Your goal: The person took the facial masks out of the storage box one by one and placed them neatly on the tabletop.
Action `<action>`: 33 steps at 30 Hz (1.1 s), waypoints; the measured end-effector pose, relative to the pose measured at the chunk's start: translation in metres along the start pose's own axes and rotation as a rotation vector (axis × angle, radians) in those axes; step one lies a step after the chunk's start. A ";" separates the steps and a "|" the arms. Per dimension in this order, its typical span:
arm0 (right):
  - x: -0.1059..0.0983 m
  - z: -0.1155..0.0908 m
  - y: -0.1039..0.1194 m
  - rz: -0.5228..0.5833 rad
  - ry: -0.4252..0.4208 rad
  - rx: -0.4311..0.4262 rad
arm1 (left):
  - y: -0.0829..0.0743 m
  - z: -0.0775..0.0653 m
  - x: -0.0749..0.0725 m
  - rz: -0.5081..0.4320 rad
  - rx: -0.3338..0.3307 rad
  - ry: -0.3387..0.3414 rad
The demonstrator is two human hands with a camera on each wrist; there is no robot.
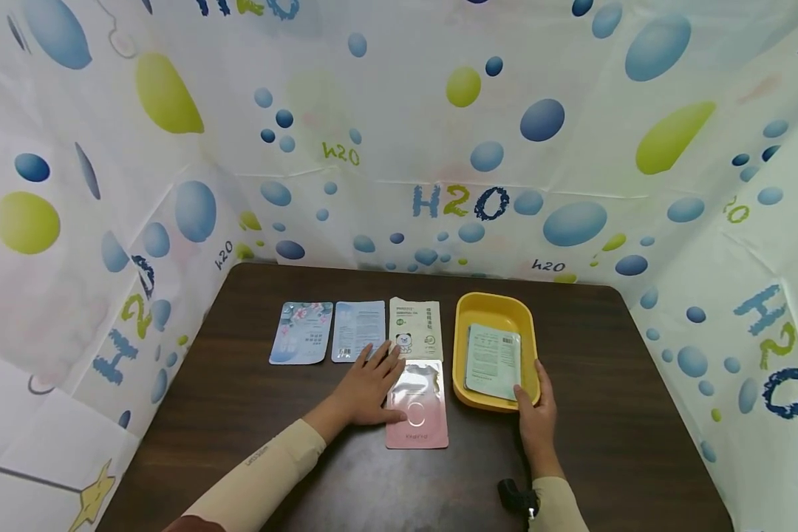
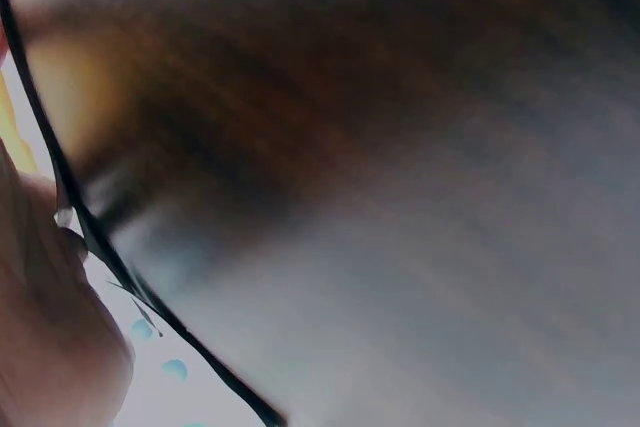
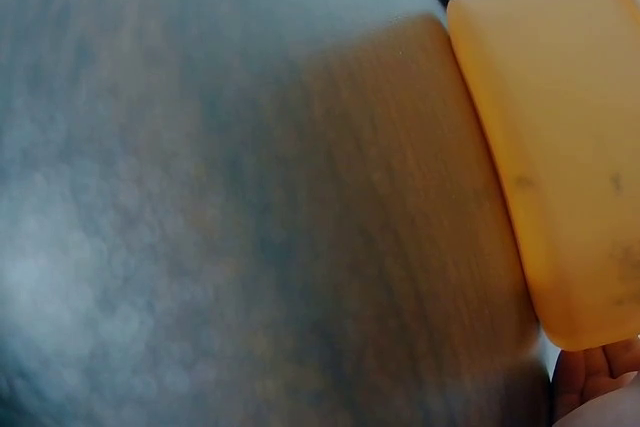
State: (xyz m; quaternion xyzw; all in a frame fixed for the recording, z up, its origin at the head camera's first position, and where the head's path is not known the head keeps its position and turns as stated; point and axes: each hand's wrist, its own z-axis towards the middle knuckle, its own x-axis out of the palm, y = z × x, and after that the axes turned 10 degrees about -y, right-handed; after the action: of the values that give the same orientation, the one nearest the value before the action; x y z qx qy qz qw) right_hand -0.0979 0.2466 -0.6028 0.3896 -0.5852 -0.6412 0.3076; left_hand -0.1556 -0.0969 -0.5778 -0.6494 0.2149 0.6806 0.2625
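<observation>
My left hand (image 1: 370,388) lies with spread fingers at the left edge of a pink and silver sachet (image 1: 417,425). Its fingertips reach the lower edge of a pale green sachet (image 1: 415,325) with a bear drawing. My right hand (image 1: 539,421) grips the lower right corner of a yellow plastic tray (image 1: 462,318), thumb at the rim and fingers along the outer side. In the tray lies a pale green printed sachet (image 1: 493,360), with an edge of something showing beneath it. The right wrist view shows the tilted tray's outside (image 3: 560,147); the left wrist view is mostly blurred tabletop.
Left of the green sachet lie a blue printed sachet (image 1: 359,325) and a light blue floral sachet (image 1: 301,332), in one row. All rest on a dark wooden table (image 1: 239,421). A white patterned curtain (image 1: 399,133) hangs behind and at both sides.
</observation>
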 end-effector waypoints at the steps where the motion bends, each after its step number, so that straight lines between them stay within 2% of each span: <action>1: 0.000 0.000 0.000 0.002 -0.002 0.000 | 0.000 0.000 0.000 0.005 -0.003 -0.003; 14: 0.000 0.000 -0.001 -0.004 -0.001 0.011 | -0.001 0.002 0.002 0.003 0.010 -0.013; 22: 0.000 -0.001 -0.003 -0.015 -0.009 -0.018 | -0.001 0.001 0.001 -0.019 0.004 -0.040; 24: 0.000 -0.001 -0.003 -0.012 -0.009 -0.018 | 0.000 0.003 0.000 -0.040 -0.004 -0.066; 26: 0.000 -0.001 -0.002 -0.010 -0.010 -0.013 | 0.000 0.005 0.000 -0.079 -0.023 -0.099; 29: 0.000 -0.001 -0.002 -0.017 -0.006 -0.005 | 0.000 0.008 0.000 -0.191 -0.074 -0.166; 33: 0.000 -0.001 -0.001 -0.020 -0.001 0.006 | -0.005 0.013 -0.003 -0.429 -0.171 -0.261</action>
State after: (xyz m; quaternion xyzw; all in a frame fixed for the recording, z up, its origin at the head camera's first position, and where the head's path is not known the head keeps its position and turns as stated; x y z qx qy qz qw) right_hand -0.0972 0.2463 -0.6041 0.3960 -0.5835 -0.6425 0.2999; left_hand -0.1624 -0.0848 -0.5733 -0.6067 -0.0217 0.7031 0.3703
